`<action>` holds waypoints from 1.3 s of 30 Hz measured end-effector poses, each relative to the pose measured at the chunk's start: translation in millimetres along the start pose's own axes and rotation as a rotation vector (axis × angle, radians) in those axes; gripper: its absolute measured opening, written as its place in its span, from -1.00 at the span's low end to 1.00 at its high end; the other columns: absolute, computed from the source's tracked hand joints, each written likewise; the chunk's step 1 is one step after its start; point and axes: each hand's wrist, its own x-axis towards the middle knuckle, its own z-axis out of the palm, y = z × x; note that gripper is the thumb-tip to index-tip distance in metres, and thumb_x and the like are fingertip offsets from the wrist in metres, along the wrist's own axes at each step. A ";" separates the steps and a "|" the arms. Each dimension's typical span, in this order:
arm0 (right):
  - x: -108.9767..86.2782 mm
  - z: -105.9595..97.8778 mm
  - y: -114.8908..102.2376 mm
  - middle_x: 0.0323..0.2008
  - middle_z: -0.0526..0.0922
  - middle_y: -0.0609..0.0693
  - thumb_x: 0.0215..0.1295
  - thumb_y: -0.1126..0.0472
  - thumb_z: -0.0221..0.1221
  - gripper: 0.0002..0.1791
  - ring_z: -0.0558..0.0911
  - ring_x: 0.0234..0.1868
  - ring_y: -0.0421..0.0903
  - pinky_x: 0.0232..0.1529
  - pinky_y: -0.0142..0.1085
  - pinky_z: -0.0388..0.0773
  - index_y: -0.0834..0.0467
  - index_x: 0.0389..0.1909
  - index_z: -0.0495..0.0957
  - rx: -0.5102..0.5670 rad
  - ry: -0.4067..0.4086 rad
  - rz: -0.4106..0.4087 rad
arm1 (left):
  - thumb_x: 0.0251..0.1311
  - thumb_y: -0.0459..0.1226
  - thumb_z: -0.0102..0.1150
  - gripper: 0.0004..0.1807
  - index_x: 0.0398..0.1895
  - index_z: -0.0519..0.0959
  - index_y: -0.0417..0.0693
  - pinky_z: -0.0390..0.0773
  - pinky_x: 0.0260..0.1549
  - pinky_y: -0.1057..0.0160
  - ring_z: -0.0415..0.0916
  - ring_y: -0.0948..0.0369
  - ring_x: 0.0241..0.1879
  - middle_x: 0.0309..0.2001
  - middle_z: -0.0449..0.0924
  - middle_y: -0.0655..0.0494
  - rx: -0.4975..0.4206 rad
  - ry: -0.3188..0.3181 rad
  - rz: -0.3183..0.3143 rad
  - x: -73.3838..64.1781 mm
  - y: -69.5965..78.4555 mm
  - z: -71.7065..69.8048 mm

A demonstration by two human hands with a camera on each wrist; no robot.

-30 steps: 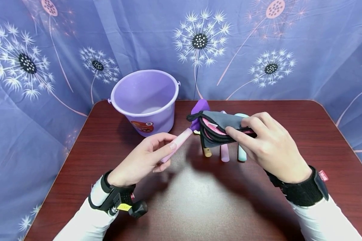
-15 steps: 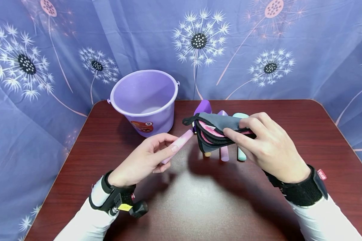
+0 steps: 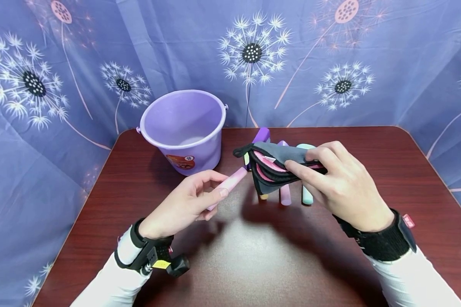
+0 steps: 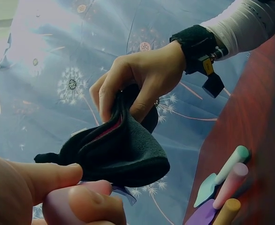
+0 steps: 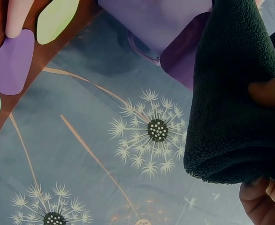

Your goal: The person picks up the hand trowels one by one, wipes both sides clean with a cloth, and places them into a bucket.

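Observation:
My left hand [image 3: 184, 202] grips the pale pink handle of a toy shovel [image 3: 232, 181], thumb along its top. The shovel's purple blade [image 5: 182, 54] sticks out beyond a folded cloth that overlaps it. That cloth [image 3: 286, 152] is dark grey with black edging, a pink inner side and a small loop at its left end. My right hand [image 3: 339, 187] pinches the cloth from above, fingers on one side and thumb on the other. In the left wrist view, the cloth [image 4: 128, 157] hangs just past my left fingertips, hiding much of the blade.
Behind and below the cloth lie several more shovels, with a tan handle [image 3: 263, 197], a pink handle [image 3: 286, 197] and a mint handle [image 3: 307, 196]. A lilac bucket [image 3: 211, 155] stands at the back left. A flowered blue curtain [image 3: 292, 34] backs the dark red table [image 3: 407, 170].
The shovel in my left hand has turned, so its blade looks narrower, and moved slightly right. The cloth in my right hand has dipped a little at its left end.

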 end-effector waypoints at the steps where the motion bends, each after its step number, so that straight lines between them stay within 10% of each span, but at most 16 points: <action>1: -0.1 -0.1 0.2 -0.33 0.50 0.20 0.36 0.33 -0.02 -0.69 0.43 -0.35 0.23 -0.41 -0.01 0.39 0.17 -0.11 0.70 -0.002 0.000 0.002 | 0.41 -0.18 0.14 -0.70 0.13 0.51 -0.02 0.19 -0.67 0.29 0.22 0.11 -0.64 -0.56 0.27 -0.13 0.000 0.000 0.003 -0.2 0.1 0.2; 22: -3.9 -1.5 12.7 -0.32 0.51 0.24 0.27 0.35 0.11 -0.75 0.40 -0.38 0.24 -0.50 -0.01 0.34 0.19 -0.13 0.72 -0.052 0.072 0.128 | 0.39 -0.07 0.15 -0.74 0.11 0.54 0.32 0.33 -0.64 0.29 0.30 0.25 -0.63 -0.52 0.39 0.19 0.504 0.215 0.112 -11.2 4.0 -0.2; 39: -19.1 -9.1 26.7 -0.24 0.51 0.21 0.18 0.36 0.17 -0.67 0.45 -0.25 0.20 -0.48 0.02 0.44 0.14 -0.03 0.69 -0.144 -0.032 0.256 | 0.41 -0.12 0.13 -0.73 0.13 0.55 0.15 0.39 -0.28 0.28 0.39 0.30 -0.28 -0.22 0.49 0.32 0.757 0.327 0.210 -31.2 23.4 -16.8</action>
